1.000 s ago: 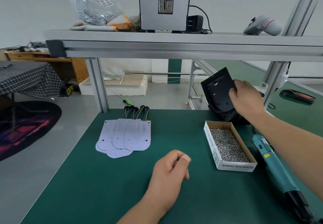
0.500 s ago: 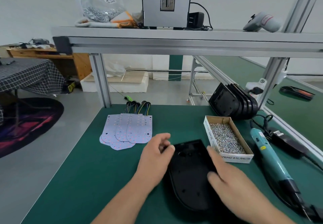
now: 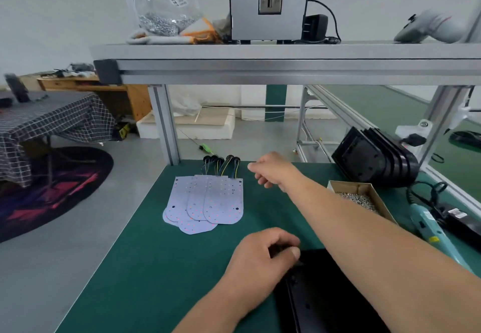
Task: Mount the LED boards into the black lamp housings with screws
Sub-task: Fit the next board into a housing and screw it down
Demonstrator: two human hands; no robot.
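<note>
A black lamp housing (image 3: 320, 296) lies flat on the green mat at the near edge, partly hidden by my right forearm. My left hand (image 3: 263, 260) grips its upper left corner. My right hand (image 3: 273, 170) hovers empty, fingers loosely curled, just right of the wires of the white LED boards (image 3: 208, 202). Those boards lie fanned out at the mat's middle left. Several more black housings (image 3: 374, 158) lean in a stack at the back right. A cardboard box of screws (image 3: 361, 197) sits in front of that stack.
A teal electric screwdriver (image 3: 432, 233) with its black cable lies at the right edge. An aluminium shelf (image 3: 286, 54) overhead carries a grey machine, a bag of screws and a handheld tool. An aluminium post (image 3: 166, 124) stands at the mat's back left corner.
My right hand left the housing and stretched forward and left toward the LED boards. My left hand stays on the housing, which now lies lower in view.
</note>
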